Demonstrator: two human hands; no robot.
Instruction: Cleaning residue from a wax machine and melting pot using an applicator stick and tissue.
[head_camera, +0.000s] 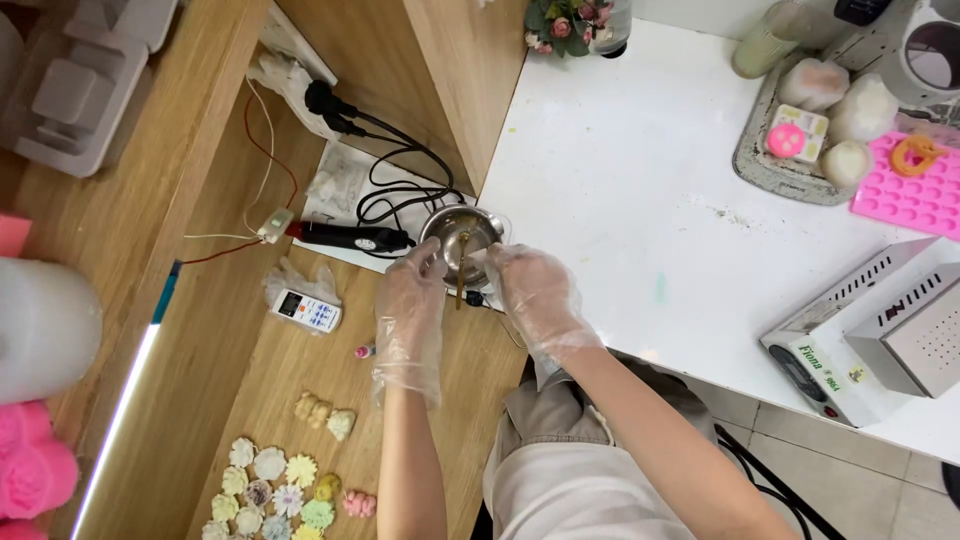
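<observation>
Head view: left hand (412, 270) and right hand (528, 285), both gloved, grip the rim of a small metal bowl (462, 232) at the white desk (640, 200) edge. Keep the bowl level; steady the stick (462, 268) standing inside it.

Both arms reach forward from the bottom of the view, bare from the elbow to the wrist, and both hands wear loose, clear plastic gloves whose cuffs bunch at the wrists. The left hand (412, 300) is raised with the forearm almost straight up the picture, its fingers curled inward and the fingertips pinched near the top. The right hand (532, 295) comes in on a slant from the lower right, palm down, fingers bent toward the left hand. The two hands sit close together, fingertips nearly meeting.
</observation>
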